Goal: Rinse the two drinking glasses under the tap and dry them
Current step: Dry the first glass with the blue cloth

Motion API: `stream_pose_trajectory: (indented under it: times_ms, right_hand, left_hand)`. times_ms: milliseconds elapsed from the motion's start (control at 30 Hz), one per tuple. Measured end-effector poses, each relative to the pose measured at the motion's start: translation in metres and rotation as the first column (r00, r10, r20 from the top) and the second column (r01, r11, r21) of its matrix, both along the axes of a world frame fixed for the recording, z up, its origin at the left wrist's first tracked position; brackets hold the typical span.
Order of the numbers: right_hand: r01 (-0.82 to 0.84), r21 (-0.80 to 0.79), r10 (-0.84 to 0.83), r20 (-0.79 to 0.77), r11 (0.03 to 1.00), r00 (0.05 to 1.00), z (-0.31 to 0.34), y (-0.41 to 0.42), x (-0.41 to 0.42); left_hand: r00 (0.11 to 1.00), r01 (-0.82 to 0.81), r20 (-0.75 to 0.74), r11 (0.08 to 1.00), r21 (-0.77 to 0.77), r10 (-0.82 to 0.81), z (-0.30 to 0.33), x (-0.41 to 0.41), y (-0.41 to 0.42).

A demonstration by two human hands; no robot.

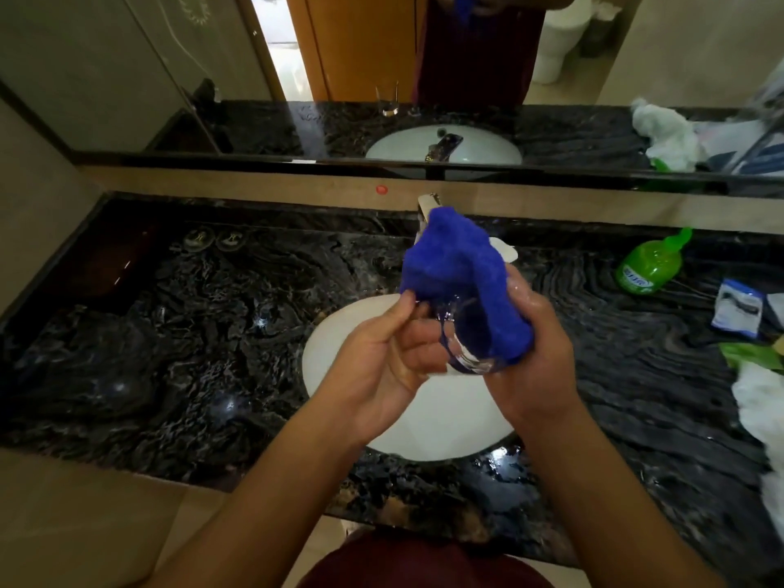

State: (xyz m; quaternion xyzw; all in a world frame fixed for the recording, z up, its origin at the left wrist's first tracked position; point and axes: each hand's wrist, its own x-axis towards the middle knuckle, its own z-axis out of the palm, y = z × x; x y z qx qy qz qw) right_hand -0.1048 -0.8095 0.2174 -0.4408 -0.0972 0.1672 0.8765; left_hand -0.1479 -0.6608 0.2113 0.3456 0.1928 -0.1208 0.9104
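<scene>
Over the white sink (445,430) I hold a clear drinking glass (464,358), tilted, with a blue cloth (458,269) draped over it and pushed inside. My left hand (382,367) grips the glass from the left, its thumb on the cloth's edge. From the right, my right hand (541,354) grips the cloth-covered side of the glass. The tap (425,205) is mostly hidden behind the cloth. A second glass (387,101) shows only as a reflection in the mirror, standing on the counter.
The black marble counter (191,333) is wet around the sink. On the right stand a green soap bottle (647,267), a blue-and-white packet (736,307), a green wrapper and crumpled white cloth (759,401). A mirror runs along the back wall.
</scene>
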Motion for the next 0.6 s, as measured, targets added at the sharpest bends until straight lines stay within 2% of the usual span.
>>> stream_pose_trajectory:
  times_ms: [133, 300, 467, 600]
  right_hand:
    - [0.032, 0.044, -0.027, -0.128, 0.999, 0.991, 0.000, 0.011, 0.010]
    - [0.100, 0.052, -0.077, -0.330, 0.994, 0.941, -0.013, 0.032, -0.001]
    - [0.052, 0.045, -0.033, -0.346, 0.998, 0.938, -0.022, 0.028, -0.016]
    - [0.035, 0.016, -0.027, -0.340, 0.999, 0.940, -0.021, 0.022, -0.008]
  left_hand:
    - [0.993, -0.116, -0.033, 0.991, -0.068, 0.114, 0.005, -0.001, -0.007]
    - [0.924, -0.360, -0.133, 0.933, 0.005, 0.357, 0.004, 0.004, -0.011]
    - [0.888, -0.455, -0.072, 0.890, 0.009, 0.454, 0.006, 0.003, -0.011]
    - [0.905, -0.422, -0.094, 0.904, -0.071, 0.416, 0.004, -0.004, -0.020]
